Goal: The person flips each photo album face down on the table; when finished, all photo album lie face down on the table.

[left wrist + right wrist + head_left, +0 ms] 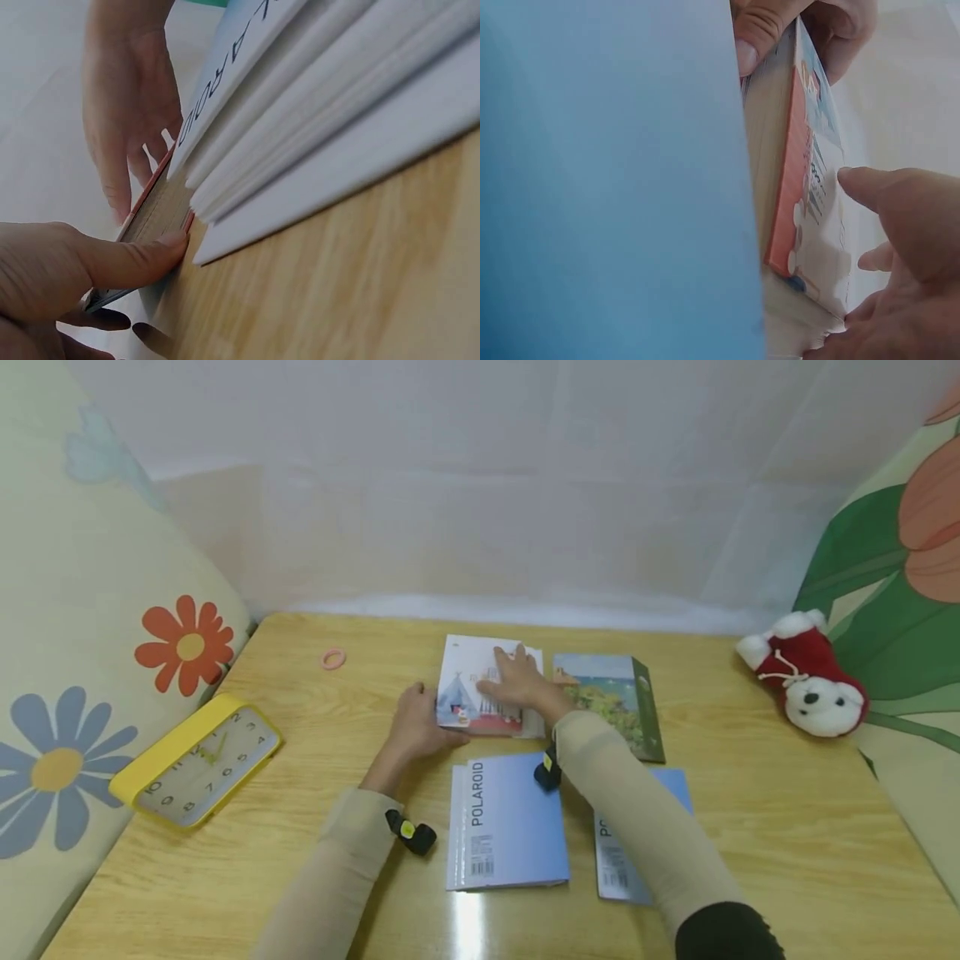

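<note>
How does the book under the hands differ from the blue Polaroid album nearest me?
The book has a pale illustrated cover; the Polaroid album is plain blue with lettering. The right hand rests on the book and the left hand holds its edge; the album lies untouched. Both lie flat on the table.

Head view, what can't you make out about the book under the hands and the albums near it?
- Book: title hidden by right hand.
- Book's left edge: covered by left hand.
- Right Polaroid album: label cut off by the sleeve.
- Left Polaroid album: barcode print too small.
</note>
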Demonstrator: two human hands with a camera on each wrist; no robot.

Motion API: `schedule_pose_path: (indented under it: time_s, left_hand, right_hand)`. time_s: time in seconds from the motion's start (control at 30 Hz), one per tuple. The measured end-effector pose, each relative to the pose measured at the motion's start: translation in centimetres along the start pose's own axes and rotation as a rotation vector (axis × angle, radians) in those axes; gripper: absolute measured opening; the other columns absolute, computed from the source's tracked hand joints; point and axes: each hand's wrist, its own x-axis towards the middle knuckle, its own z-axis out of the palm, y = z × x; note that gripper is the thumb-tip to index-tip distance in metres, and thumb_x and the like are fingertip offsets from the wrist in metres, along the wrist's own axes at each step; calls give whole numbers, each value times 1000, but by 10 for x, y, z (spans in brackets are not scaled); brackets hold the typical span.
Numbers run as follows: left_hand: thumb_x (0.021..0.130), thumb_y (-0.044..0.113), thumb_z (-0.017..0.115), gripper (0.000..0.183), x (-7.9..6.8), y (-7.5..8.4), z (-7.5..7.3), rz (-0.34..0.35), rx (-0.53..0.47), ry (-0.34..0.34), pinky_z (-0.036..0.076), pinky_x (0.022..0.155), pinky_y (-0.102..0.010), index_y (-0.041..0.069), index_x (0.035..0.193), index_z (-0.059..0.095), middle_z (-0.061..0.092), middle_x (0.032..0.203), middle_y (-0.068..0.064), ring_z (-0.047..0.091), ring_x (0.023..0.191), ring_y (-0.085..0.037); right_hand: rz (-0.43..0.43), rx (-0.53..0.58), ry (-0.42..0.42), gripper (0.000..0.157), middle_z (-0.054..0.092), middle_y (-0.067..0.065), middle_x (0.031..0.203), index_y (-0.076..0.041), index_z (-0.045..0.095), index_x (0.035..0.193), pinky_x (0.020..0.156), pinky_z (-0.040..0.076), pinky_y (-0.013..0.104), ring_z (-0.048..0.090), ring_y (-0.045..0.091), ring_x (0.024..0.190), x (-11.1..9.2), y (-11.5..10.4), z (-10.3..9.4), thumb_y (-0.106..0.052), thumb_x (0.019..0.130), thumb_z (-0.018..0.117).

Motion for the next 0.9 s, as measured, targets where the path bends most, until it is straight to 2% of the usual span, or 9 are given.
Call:
schedule_pose_path:
  time_s: [0.13,0.2,0.3,0.47,0.63,0.7,0.77,0.9]
  left_hand:
    - [70,18,90,71,3,1,6,73,-48,76,32,112,-55,-12,125,56,47,137,-34,38,131,-48]
    - [69,12,89,62,4,2,8,118,-114,96,38,108,-52,-10,119,59,58,124,-29,48,121,-44]
    - [69,1,85,60,2,4,10,156,-218,102,45,102,-50,-8,122,59,64,114,-24,57,110,-38]
    - [76,-14,69,75,-3,12,6,201,-364,77,49,99,-46,-3,145,42,60,127,-23,59,111,-34]
    - [83,-21,55,85,-10,25,-4,249,-488,4,56,89,-40,4,157,22,47,144,-24,59,116,-37]
    - [85,-21,53,85,-13,30,-10,281,-494,-5,56,91,-40,5,159,18,44,147,-24,57,120,-39]
    - [86,-20,52,85,-16,35,-15,334,-477,3,54,93,-42,7,159,19,42,149,-23,54,124,-42]
    - [87,-22,53,80,-20,44,-25,457,-377,47,52,97,-46,2,157,23,32,156,-21,51,126,-44]
  right_hand:
    - [-14,-2,1,78,4,21,164,-12,15,160,117,6,62,-3,46,147,-1,2,-1,-49,100,48]
    - [-16,7,7,77,10,16,164,-13,16,160,117,4,62,-4,44,148,-1,2,-1,-52,100,45]
    - [-9,36,19,77,14,11,164,-14,16,160,118,3,61,-4,42,148,-1,0,-3,-58,101,38]
    - [22,127,52,84,16,13,164,-14,14,161,117,4,62,-2,43,148,-2,-7,-9,-68,97,31]
    - [65,295,30,91,3,15,165,-23,4,161,115,3,67,-6,39,149,-5,-12,-15,-77,92,28]
    - [61,367,11,92,-2,15,165,-24,0,161,114,5,67,-6,37,149,-6,-15,-17,-78,91,28]
    - [38,453,-11,93,-3,15,166,-23,-4,161,115,12,66,1,38,150,-9,-19,-20,-76,92,30]
    - [-15,604,-46,93,2,16,165,-16,-8,160,114,24,62,17,39,147,-13,-23,-27,-70,95,33]
